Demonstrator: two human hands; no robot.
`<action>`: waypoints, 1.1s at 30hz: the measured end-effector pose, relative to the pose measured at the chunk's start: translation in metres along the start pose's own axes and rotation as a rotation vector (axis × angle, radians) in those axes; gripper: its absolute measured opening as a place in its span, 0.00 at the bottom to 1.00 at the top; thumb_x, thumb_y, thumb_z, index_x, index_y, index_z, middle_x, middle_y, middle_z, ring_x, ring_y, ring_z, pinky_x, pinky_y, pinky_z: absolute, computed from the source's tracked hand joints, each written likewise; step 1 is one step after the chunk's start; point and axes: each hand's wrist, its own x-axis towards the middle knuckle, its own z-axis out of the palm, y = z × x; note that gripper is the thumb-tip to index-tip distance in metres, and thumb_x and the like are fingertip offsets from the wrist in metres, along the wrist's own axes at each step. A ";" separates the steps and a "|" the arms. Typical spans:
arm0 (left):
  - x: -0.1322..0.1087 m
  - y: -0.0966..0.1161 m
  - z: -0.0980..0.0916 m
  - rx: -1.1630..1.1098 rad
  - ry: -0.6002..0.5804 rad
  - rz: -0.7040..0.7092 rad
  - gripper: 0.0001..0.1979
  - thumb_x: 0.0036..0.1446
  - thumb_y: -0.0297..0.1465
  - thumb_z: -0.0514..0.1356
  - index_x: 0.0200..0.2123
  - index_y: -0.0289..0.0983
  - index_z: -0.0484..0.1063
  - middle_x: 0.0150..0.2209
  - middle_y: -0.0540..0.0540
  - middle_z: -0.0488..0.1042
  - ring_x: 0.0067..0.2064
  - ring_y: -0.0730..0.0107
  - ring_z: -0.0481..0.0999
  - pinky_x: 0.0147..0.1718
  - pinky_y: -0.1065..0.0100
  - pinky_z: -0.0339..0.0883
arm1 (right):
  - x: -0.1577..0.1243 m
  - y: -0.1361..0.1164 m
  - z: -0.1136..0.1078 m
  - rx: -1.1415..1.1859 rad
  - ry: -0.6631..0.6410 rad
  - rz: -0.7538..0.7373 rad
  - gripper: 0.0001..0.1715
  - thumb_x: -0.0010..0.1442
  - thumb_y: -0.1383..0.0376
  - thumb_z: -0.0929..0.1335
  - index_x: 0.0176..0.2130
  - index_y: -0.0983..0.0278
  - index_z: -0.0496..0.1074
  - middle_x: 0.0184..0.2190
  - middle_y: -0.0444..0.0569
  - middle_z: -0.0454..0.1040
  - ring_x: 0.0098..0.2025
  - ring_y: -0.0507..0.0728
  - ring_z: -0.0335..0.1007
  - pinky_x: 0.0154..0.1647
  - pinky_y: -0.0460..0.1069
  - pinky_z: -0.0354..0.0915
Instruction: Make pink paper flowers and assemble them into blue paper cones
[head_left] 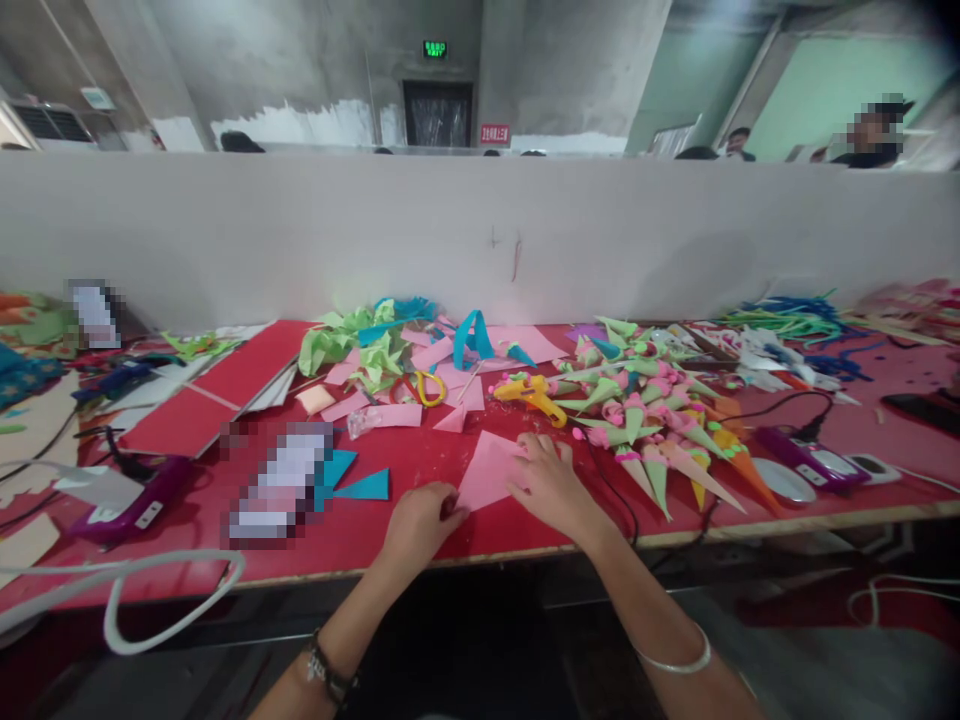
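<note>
A pink sheet of paper [484,470] lies at a slant near the table's front edge, between my two hands. My left hand [424,520] pinches its lower left corner between thumb and fingers. Along the sheet's right side, my right hand [551,480] has its fingers bent over the edge, gripping it. Just beyond are a yellow hot glue gun [531,398] and yellow-handled scissors [430,388]. Blue paper pieces [364,486] rest to the left of my left hand. Right of my right hand is a heap of pale green and pink paper cones [637,410].
A blurred-out phone [281,485] stands at the left. Purple power strips [135,500] with cables sit toward both sides. Crumpled green paper [352,345] and pink scraps are piled behind. A white partition [375,230] closes off the table's back, with people beyond it.
</note>
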 end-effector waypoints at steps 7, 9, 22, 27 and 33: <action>-0.008 0.001 0.000 0.069 0.101 0.035 0.13 0.54 0.38 0.52 0.24 0.37 0.65 0.25 0.51 0.68 0.26 0.74 0.66 0.26 0.72 0.53 | 0.004 0.008 0.026 0.399 -0.004 0.014 0.09 0.55 0.64 0.62 0.35 0.66 0.67 0.37 0.49 0.66 0.38 0.53 0.63 0.40 0.47 0.58; -0.012 0.001 0.001 0.095 0.144 0.017 0.13 0.54 0.39 0.51 0.25 0.37 0.67 0.26 0.50 0.69 0.28 0.73 0.67 0.29 0.70 0.54 | 0.006 0.008 0.031 0.413 0.033 0.023 0.08 0.56 0.64 0.62 0.31 0.66 0.67 0.33 0.48 0.66 0.36 0.52 0.63 0.37 0.46 0.58; -0.017 0.000 0.002 0.046 0.180 -0.096 0.13 0.54 0.39 0.51 0.25 0.37 0.66 0.25 0.50 0.68 0.27 0.73 0.66 0.26 0.72 0.55 | 0.013 -0.009 0.037 0.087 0.065 0.088 0.13 0.60 0.64 0.57 0.29 0.63 0.67 0.30 0.47 0.70 0.34 0.53 0.65 0.32 0.46 0.56; -0.017 0.002 0.001 0.100 0.171 -0.090 0.13 0.54 0.37 0.51 0.23 0.37 0.66 0.25 0.49 0.69 0.29 0.72 0.67 0.29 0.70 0.54 | 0.012 -0.012 0.037 -0.001 0.038 0.094 0.13 0.60 0.64 0.57 0.31 0.63 0.67 0.31 0.48 0.70 0.35 0.54 0.66 0.33 0.46 0.56; -0.015 0.004 -0.003 0.183 0.102 -0.104 0.14 0.55 0.37 0.50 0.23 0.36 0.66 0.25 0.48 0.71 0.29 0.69 0.69 0.31 0.67 0.55 | 0.013 -0.012 0.037 -0.012 0.001 0.106 0.12 0.60 0.65 0.57 0.31 0.63 0.67 0.33 0.49 0.70 0.36 0.54 0.66 0.34 0.47 0.57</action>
